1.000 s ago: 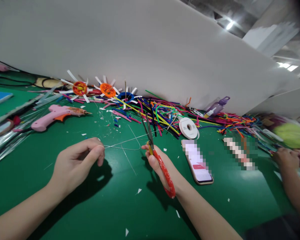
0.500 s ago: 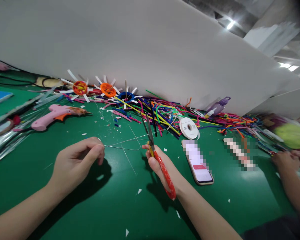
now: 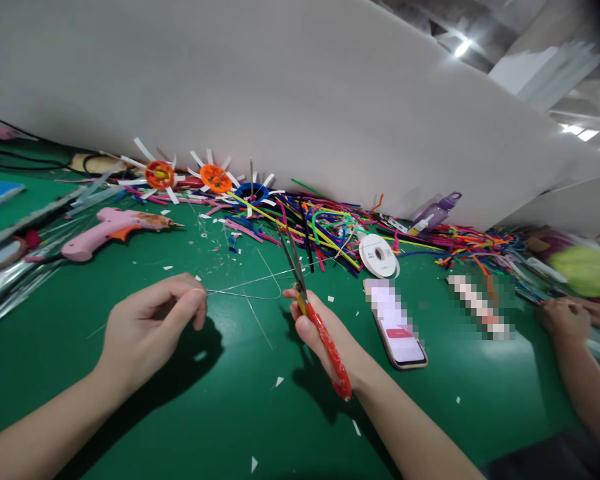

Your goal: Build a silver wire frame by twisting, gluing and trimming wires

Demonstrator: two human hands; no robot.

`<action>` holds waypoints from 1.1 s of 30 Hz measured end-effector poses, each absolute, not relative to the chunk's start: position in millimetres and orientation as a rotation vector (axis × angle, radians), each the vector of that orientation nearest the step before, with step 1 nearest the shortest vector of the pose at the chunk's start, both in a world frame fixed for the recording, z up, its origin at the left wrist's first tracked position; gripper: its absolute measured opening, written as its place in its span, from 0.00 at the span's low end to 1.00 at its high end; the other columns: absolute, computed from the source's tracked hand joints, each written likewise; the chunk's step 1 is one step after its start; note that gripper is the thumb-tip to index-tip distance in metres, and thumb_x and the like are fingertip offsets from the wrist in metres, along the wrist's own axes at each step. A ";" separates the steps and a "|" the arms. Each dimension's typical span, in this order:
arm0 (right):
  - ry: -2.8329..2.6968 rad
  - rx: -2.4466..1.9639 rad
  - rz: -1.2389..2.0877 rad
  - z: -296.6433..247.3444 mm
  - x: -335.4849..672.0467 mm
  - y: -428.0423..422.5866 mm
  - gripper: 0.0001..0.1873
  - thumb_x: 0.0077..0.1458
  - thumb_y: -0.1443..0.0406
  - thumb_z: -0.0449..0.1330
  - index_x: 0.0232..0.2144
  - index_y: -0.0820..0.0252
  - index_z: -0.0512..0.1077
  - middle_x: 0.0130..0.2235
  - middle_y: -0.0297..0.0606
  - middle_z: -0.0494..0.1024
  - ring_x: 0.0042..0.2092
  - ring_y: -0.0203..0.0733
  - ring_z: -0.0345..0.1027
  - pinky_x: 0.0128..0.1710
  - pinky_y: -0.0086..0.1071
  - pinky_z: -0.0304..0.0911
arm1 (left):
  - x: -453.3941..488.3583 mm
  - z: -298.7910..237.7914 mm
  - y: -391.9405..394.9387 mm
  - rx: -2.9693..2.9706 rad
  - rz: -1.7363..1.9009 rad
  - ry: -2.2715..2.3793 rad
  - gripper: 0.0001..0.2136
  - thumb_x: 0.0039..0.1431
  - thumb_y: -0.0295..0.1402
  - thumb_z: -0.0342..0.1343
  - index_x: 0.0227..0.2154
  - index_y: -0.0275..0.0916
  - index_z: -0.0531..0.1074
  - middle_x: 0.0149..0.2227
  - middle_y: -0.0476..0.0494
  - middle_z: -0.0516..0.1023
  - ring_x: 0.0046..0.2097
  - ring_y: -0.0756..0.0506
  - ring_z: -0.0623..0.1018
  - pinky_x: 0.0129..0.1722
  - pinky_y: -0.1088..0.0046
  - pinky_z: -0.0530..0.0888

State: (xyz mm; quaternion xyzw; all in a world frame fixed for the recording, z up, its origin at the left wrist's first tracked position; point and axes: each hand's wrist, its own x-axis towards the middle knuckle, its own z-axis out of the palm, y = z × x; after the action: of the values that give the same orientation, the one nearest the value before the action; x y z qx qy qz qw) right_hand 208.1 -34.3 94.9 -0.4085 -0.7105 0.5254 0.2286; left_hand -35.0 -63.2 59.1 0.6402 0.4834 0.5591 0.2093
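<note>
My left hand (image 3: 147, 327) is closed, thumb pressed to fingers, pinching a thin clear thread (image 3: 255, 297). From there the thread runs to the right over the green tabletop, with a bend near the scissors. Red-handled scissors (image 3: 334, 357) are in my right hand (image 3: 343, 333), blades pointing up and away, slightly parted. One stretch of thread passes at the blades; whether it lies between them I cannot tell. Beyond my right hand stands a white spool (image 3: 375, 256), toward which the thread leads.
A pink glue gun (image 3: 93, 239) lies at left. Orange and blue rings with white strips (image 3: 216, 179) and many coloured pipe cleaners (image 3: 330, 230) line the wall. A phone (image 3: 397, 327) lies right of my hand. At far right are a co-worker's hands (image 3: 567, 323).
The scissors' blades have tilted slightly to the left. The co-worker's hands have shifted a little leftward. My left hand has hardly moved and still pinches the thread.
</note>
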 end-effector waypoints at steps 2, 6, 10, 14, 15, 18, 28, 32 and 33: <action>-1.955 -1.130 1.427 94.4 208.2 -34.3 0.33 0.54 0.41 0.47 0.50 0.59 0.60 0.39 0.42 0.68 0.40 0.45 0.64 0.40 0.39 0.63 | -34.9 59.2 -63.1 1.780 1.543 1.353 0.11 0.59 0.28 0.48 0.22 0.40 0.68 0.21 0.52 0.69 0.26 0.51 0.70 0.29 0.73 0.66; -1.973 -1.175 1.367 97.8 207.9 -33.4 0.32 0.54 0.42 0.48 0.51 0.58 0.62 0.35 0.40 0.68 0.37 0.44 0.65 0.36 0.38 0.63 | -34.9 60.0 -63.2 1.786 1.544 1.343 0.11 0.59 0.27 0.49 0.21 0.41 0.67 0.21 0.52 0.68 0.26 0.51 0.70 0.30 0.72 0.66; -1.961 -1.154 1.355 99.9 207.0 -33.3 0.30 0.54 0.44 0.50 0.50 0.57 0.64 0.34 0.40 0.69 0.36 0.44 0.64 0.35 0.37 0.63 | -35.5 60.0 -64.1 1.795 1.524 1.342 0.11 0.59 0.27 0.49 0.22 0.41 0.67 0.21 0.53 0.68 0.26 0.51 0.70 0.29 0.73 0.66; -1.943 -1.154 1.368 98.6 206.5 -33.9 0.31 0.54 0.44 0.50 0.51 0.57 0.64 0.34 0.39 0.69 0.36 0.43 0.64 0.34 0.36 0.63 | -36.5 58.0 -64.3 1.802 1.511 1.346 0.11 0.59 0.27 0.49 0.22 0.41 0.67 0.22 0.53 0.68 0.27 0.51 0.69 0.29 0.73 0.65; -1.941 -1.156 1.369 98.3 206.4 -33.9 0.31 0.54 0.44 0.50 0.51 0.58 0.64 0.33 0.39 0.69 0.36 0.43 0.65 0.34 0.36 0.63 | -36.7 57.5 -64.3 1.808 1.504 1.347 0.11 0.59 0.27 0.49 0.22 0.41 0.67 0.22 0.53 0.68 0.27 0.51 0.69 0.29 0.73 0.65; -1.946 -1.162 1.362 97.9 206.3 -33.5 0.31 0.54 0.44 0.50 0.50 0.58 0.64 0.32 0.39 0.69 0.36 0.44 0.65 0.34 0.37 0.63 | -36.5 56.8 -64.1 1.823 1.500 1.351 0.11 0.59 0.27 0.49 0.21 0.41 0.67 0.23 0.53 0.69 0.27 0.51 0.69 0.29 0.73 0.65; -1.947 -1.178 1.338 97.8 206.3 -33.4 0.29 0.55 0.44 0.50 0.50 0.57 0.64 0.31 0.39 0.68 0.35 0.45 0.65 0.34 0.38 0.64 | -36.5 58.6 -63.3 1.802 1.520 1.350 0.11 0.59 0.28 0.48 0.21 0.41 0.67 0.22 0.53 0.69 0.27 0.51 0.70 0.30 0.72 0.65; -1.931 -1.169 1.370 97.1 206.3 -33.7 0.31 0.53 0.42 0.50 0.49 0.58 0.64 0.32 0.39 0.67 0.36 0.44 0.65 0.34 0.38 0.63 | -36.4 59.3 -63.4 1.786 1.532 1.357 0.12 0.60 0.28 0.48 0.21 0.41 0.67 0.21 0.53 0.68 0.26 0.51 0.70 0.30 0.72 0.66; -1.925 -1.163 1.384 96.8 206.3 -33.6 0.32 0.53 0.42 0.50 0.49 0.58 0.63 0.32 0.39 0.67 0.36 0.44 0.65 0.35 0.37 0.63 | -36.3 59.6 -63.7 1.786 1.528 1.366 0.12 0.60 0.28 0.48 0.21 0.41 0.67 0.21 0.53 0.68 0.26 0.51 0.70 0.30 0.72 0.65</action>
State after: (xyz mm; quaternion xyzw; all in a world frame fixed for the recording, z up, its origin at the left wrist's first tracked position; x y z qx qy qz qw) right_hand 206.3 -33.6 96.8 -0.4266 -0.7062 0.5078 0.2479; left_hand -36.3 -63.7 59.6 0.6425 0.4913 0.5494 0.2100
